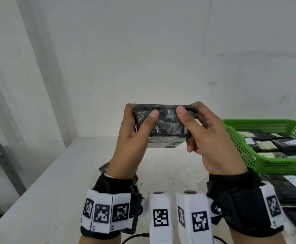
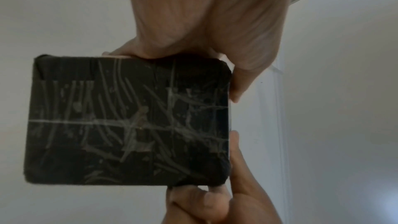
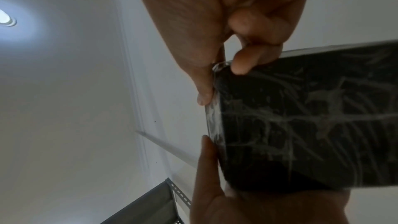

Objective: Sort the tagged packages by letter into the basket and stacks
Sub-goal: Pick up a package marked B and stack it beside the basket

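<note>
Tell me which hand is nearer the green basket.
Right. The right hand grips the black package's right end, just left of the green basket's near corner. The left hand grips the package's other end, farther from the basket.

The package (image 1: 163,124) is black, wrapped in clear film that shows pale, whitish streaks and creases crossing its faces. The basket (image 1: 260,161) at the right edge of the surface (image 1: 59,182) is bright green with an open mesh pattern in its walls. The packages in the basket (image 1: 291,144) are black with pale cream and white tags. The surface is white. The wristbands (image 1: 106,213) are black, carrying white blocks printed with black-and-white square codes. The wall (image 1: 143,50) is plain off-white.
</note>
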The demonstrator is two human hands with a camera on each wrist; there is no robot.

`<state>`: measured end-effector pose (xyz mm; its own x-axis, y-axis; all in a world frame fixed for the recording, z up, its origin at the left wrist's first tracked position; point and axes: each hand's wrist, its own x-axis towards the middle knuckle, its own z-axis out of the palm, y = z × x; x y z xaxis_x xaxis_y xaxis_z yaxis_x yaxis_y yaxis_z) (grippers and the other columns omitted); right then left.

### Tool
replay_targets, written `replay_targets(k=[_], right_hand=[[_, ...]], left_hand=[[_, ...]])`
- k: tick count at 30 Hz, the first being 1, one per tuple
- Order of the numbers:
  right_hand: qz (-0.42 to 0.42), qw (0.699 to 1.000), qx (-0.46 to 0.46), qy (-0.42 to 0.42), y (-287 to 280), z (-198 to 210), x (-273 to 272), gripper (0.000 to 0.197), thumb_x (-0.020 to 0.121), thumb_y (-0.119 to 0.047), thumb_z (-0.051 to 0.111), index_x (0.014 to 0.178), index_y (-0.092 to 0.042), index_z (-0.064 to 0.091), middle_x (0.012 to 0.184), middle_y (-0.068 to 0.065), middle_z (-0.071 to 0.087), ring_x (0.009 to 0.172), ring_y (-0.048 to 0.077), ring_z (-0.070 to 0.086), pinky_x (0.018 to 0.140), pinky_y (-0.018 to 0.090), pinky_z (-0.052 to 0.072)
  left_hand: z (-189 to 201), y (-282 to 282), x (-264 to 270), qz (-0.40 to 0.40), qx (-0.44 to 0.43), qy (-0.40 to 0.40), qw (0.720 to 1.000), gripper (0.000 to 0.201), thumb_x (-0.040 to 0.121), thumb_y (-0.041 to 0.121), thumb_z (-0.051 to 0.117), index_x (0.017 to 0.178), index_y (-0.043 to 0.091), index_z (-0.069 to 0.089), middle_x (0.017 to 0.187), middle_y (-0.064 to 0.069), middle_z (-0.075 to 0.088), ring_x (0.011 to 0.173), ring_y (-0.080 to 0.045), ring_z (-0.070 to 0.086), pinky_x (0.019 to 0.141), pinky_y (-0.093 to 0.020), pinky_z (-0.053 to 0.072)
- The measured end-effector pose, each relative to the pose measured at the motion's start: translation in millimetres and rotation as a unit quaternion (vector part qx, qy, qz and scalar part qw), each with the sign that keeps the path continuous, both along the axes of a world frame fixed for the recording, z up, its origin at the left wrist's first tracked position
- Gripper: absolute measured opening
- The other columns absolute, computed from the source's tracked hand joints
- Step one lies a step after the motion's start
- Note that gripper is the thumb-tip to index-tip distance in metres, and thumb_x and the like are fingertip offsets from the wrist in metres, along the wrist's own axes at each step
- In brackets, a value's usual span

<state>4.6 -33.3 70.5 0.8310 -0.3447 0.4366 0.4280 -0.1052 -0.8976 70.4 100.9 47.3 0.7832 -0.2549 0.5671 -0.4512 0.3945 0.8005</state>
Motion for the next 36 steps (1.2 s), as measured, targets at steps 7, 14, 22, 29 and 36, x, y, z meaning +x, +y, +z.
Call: replay_targets(k=[7,14,22,29,36], right_hand=[[-0.003,1.0,0.018,-0.002,4,-3,2,0.015,0.091,-0.031,0.063,0.084,-0.017,0.062,0.079,-0.006,0.06,0.039,0.004,0.047,0.037,0.012,0.031],[0.011,1.0,-0.005,0.003,1,1,-3,0.024,0.081,-0.033,0.07,0.093,-0.013,0.062,0.096,0.006,0.062,0.041,0.003,0.05,0.036,0.011,0.031],[0.026,0.999,-0.017,0.018,-3,-1,0,0.029,0.081,-0.033,0.07,0.098,-0.012,0.062,0.094,0.001,0.063,0.043,0.006,0.05,0.039,0.012,0.034],[0.012,0.999,-0.04,0.013,-5,-3,-1,0.036,0.076,-0.032,0.075,0.104,-0.013,0.062,0.102,0.001,0.066,0.043,0.005,0.055,0.039,0.014,0.035],[0.083,0.986,0.005,0.146,-8,0,3,0.074,0.063,-0.078,0.043,0.116,-0.028,0.058,0.108,0.001,0.069,0.067,0.026,0.073,0.053,0.028,0.054]], left_hand=[[2,6,1,0.005,0.014,-0.015,1.0,0.031,0.087,0.028,0.061,0.11,0.009,0.051,0.1,-0.001,0.069,0.096,-0.014,0.067,0.08,-0.025,0.052],[1,3,-1,-0.001,0.011,-0.003,1.0,0.037,0.087,0.03,0.063,0.112,0.007,0.051,0.103,-0.003,0.069,0.1,-0.016,0.067,0.082,-0.025,0.051],[2,6,-1,0.002,0.013,0.001,1.0,0.041,0.082,0.035,0.067,0.109,0.009,0.052,0.113,-0.022,0.065,0.111,-0.036,0.062,0.096,-0.042,0.052],[-2,3,1,-0.014,0.025,-0.018,0.999,0.039,0.083,0.031,0.068,0.111,0.011,0.049,0.106,-0.004,0.069,0.106,-0.018,0.066,0.088,-0.028,0.051],[-5,15,11,0.037,0.069,-0.06,0.995,0.026,0.067,0.047,0.072,0.088,0.039,0.057,0.119,0.003,0.044,0.108,-0.009,0.058,0.085,-0.023,0.052]])
